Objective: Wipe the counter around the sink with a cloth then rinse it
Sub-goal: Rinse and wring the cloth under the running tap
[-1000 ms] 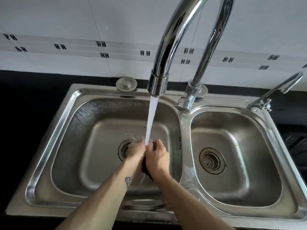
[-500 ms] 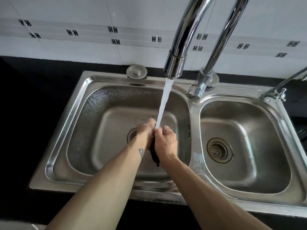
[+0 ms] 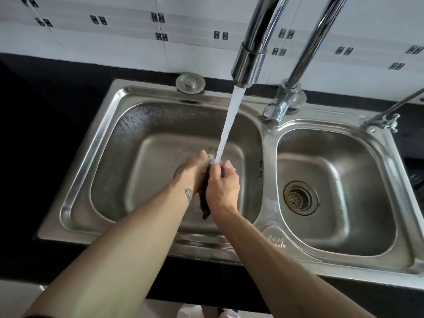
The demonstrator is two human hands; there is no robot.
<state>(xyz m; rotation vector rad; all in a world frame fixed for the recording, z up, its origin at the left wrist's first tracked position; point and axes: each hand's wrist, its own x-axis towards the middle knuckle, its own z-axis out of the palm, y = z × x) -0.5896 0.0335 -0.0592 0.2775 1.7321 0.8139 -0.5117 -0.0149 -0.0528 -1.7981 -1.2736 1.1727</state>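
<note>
Left hand point(image 3: 195, 167) and right hand point(image 3: 222, 182) both clutch dark cloth point(image 3: 205, 198) under tap stream point(image 3: 227, 127).

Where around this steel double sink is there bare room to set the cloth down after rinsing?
Free: the right steel basin, bare but for its round drain strainer, and the black counter left of the sink. Crowded: the left basin, where the left hand and right hand grip the dark cloth under the running water stream.
</note>
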